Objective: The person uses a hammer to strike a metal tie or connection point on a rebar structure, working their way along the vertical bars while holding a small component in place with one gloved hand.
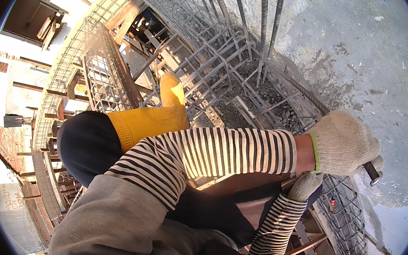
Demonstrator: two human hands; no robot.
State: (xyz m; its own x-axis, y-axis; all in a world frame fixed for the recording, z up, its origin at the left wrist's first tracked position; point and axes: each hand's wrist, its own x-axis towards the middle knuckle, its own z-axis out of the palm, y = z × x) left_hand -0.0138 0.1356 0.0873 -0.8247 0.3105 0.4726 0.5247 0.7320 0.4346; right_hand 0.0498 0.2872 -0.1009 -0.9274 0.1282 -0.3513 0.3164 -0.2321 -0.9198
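Observation:
My left arm, in a black-and-cream striped sleeve, reaches across to the right. My left hand (342, 146), in a cream knit glove with a green cuff, is closed. A dark handle end with a metal tip (371, 173) sticks out below its fingers; the rest of that tool is hidden. A ribbed steel bar (305, 93) runs up to the far side of this hand; whether they touch, I cannot tell. My right hand (305, 187), also gloved, sits just below the left wrist, its fingers hidden behind it.
Vertical rebars (262, 30) rise beside a grey concrete surface (363, 54). A rebar cage (220, 65) spans an open gap with rubble. My yellow boot (150, 120) stands by its bars. Another cage (346, 210) continues at lower right. Curved mesh (51, 108) and timbers lie left.

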